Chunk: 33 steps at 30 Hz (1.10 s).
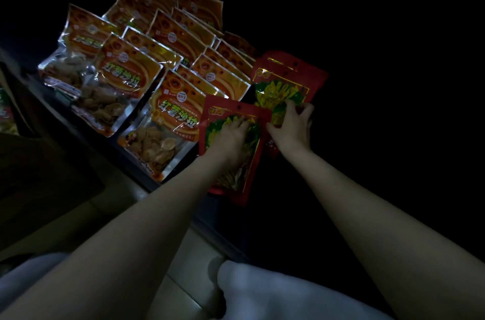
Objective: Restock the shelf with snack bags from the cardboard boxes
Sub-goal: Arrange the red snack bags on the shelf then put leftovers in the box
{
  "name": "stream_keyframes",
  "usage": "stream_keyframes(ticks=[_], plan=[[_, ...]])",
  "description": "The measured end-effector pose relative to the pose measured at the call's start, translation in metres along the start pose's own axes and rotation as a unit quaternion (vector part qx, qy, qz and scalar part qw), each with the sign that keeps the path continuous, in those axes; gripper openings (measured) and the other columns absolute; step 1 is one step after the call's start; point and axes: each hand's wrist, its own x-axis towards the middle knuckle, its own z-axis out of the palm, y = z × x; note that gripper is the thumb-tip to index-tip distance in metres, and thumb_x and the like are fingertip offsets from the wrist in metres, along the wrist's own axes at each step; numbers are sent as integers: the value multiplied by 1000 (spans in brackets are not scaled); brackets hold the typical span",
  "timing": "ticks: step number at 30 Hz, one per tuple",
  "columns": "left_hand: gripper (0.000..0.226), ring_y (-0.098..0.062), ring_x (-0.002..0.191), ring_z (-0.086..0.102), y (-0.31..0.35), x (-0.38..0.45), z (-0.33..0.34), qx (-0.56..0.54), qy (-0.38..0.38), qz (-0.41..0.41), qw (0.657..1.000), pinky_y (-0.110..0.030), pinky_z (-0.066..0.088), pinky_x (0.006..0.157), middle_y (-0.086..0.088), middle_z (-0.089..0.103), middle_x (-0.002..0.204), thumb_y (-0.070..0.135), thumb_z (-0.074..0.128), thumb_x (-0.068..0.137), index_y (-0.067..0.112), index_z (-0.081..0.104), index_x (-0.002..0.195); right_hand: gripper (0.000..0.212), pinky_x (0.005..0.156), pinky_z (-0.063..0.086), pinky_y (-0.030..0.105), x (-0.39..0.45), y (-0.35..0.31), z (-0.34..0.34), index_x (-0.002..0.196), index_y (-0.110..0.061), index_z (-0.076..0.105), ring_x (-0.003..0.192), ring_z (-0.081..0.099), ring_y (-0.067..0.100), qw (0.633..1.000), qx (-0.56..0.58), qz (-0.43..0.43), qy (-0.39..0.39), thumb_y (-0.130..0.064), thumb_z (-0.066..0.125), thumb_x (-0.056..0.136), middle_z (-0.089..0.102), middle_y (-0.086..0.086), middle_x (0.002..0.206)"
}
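Two red snack bags with green and yellow print lie on a dark shelf. My left hand [232,136] rests flat on the nearer red bag [225,112], fingers straight. Just beyond it, my right hand [292,127] has its fingers curled round the lower edge of the farther red bag [286,78]. To the left, several orange snack bags [126,70] stand in rows, leaning back. The shelf edge [147,183] runs diagonally under them. No cardboard box can be made out in the dim light.
The scene is very dark; the space right of the red bags is black. Pale floor tiles [183,262] show below the shelf. My white-clad knees [262,293] are at the bottom. A dim green packet [5,110] sits at the far left.
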Motion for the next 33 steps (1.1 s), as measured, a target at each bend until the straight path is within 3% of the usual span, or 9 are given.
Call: stream_keyframes(ticks=[2,6,10,13,17,20,25,28,33], plan=[[75,-34,142,12,-1,-3,-2,35,39,-27,998,-49,20,114,-9,10,156,24,63,87,16,20,148,57,107,35,42,6,-4,2,139,-17,36,131,30,30,998,-38,-42,30,-21,62,88,26,10,144],[80,-39,142,-6,-22,-17,-14,69,55,-99,991,-59,8,114,-14,-9,156,21,63,87,25,11,148,72,108,22,45,15,-16,11,148,-23,19,137,17,30,978,-110,-150,-96,-18,59,89,32,3,150],[84,-41,141,13,-39,-22,-20,8,7,-84,996,-49,26,113,-14,-10,156,14,67,83,20,14,149,66,110,17,44,16,-23,21,144,-21,24,139,14,33,965,-150,-118,-178,-20,59,88,39,9,144],[82,-36,137,28,-41,-18,-21,12,-6,-42,999,-46,32,109,-8,-5,157,12,65,84,16,14,149,34,104,26,38,19,-25,14,123,-15,55,127,40,29,983,-119,-78,-116,-22,59,90,56,10,127],[76,-34,144,6,-37,-13,-20,121,-30,-22,992,-58,14,113,-6,-5,158,33,59,88,25,14,149,27,98,41,40,31,-10,-14,115,-3,61,116,54,33,1000,-24,4,17,-16,53,93,61,17,120],[75,-46,140,-11,-30,-16,-11,202,-78,-47,975,-63,10,110,-8,-20,156,38,55,91,34,8,149,35,97,42,43,35,1,-27,125,0,50,121,46,36,994,-83,-6,67,-17,51,95,51,20,129],[77,-48,137,-19,-32,-20,2,246,-117,-84,958,-60,16,111,-8,-30,152,37,51,94,30,-1,150,86,107,25,55,17,1,-12,148,-25,10,135,16,41,987,-125,-29,-93,-22,68,84,5,15,152],[81,-42,140,-18,-35,-15,-1,243,-113,-92,959,-59,16,111,-6,-28,153,36,51,94,22,-4,150,87,107,29,52,14,-4,-7,149,-24,8,137,14,41,992,-92,-38,-79,-13,66,85,-2,14,153],[75,-43,139,-20,-42,-14,-7,250,-66,-99,961,-61,18,110,0,-29,153,36,48,95,23,-2,150,96,103,36,46,11,-1,-12,150,-29,0,138,18,45,991,13,116,-70,-20,69,84,-11,18,154]])
